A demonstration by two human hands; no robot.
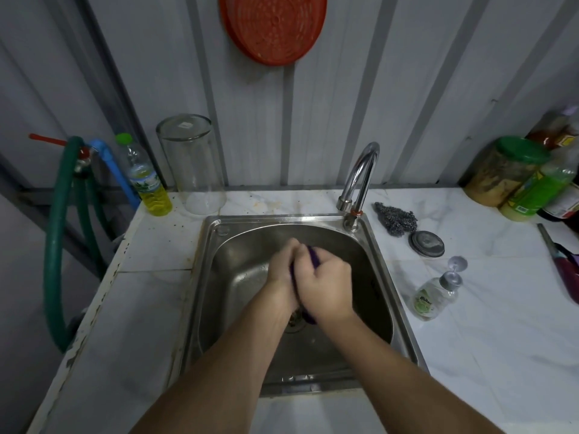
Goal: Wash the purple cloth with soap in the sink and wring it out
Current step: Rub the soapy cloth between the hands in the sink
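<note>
My left hand and right hand are clenched together on the bunched purple cloth over the stainless-steel sink.

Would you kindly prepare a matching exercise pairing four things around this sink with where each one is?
Things:
1. round red plastic strainer
2. grey steel wool scourer
3. purple cloth
4. clear glass jar

Places:
A. between both hands over the sink
B. inverted on the counter, left of the tap
C. hanging on the wall
D. on the counter, right of the tap

Pairs: 1-C, 2-D, 3-A, 4-B
</note>
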